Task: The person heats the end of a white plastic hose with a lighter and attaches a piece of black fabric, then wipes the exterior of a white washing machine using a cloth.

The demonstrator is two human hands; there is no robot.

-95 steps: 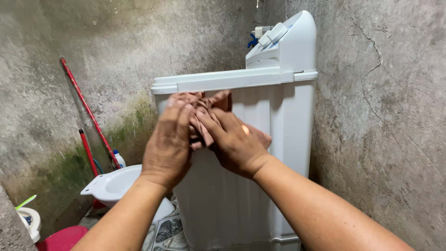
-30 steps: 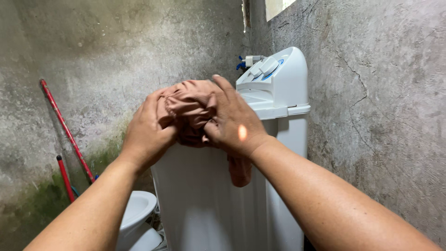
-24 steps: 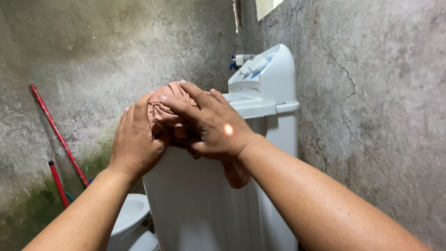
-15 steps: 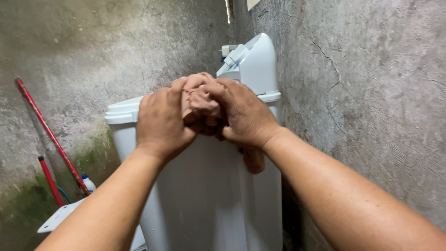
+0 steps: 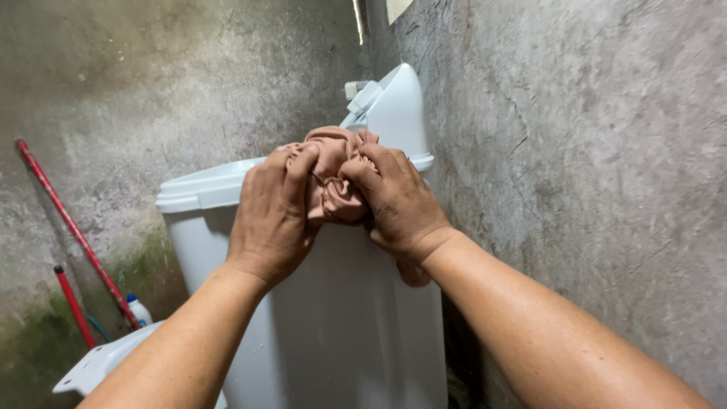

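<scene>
A bunched, pinkish-brown cloth [image 5: 333, 178] sits squeezed between both hands, held up in front of the top rim of a white washing machine [image 5: 341, 326]. The left hand [image 5: 274, 216] is closed round the cloth's left side, fingers curled over the top of the wad. The right hand [image 5: 397, 201] is clenched on the right side, thumb pressed into the folds; a small tail of the cloth hangs out below that wrist. The wad is gathered tight, with ruffled edges poking up above the knuckles.

Just behind the cloth, the machine's rim runs left to right, and its raised control panel [image 5: 394, 113] stands at the far right end, close against the rough concrete wall [image 5: 591, 167] on the right. That wall runs hard alongside the right forearm, leaving only a narrow dark gap between machine and wall. The machine's flat white front drops straight down beneath the hands.

To the left there is more open room: a stained grey back wall [image 5: 151, 83], with a long red handle [image 5: 72, 227] leaning slantwise against it and a shorter red handle [image 5: 73, 307] beside it. A small white bottle with a blue cap [image 5: 138, 310] stands near their foot, and the corner of a white fixture [image 5: 98, 363] shows at the near left, below the left forearm.
</scene>
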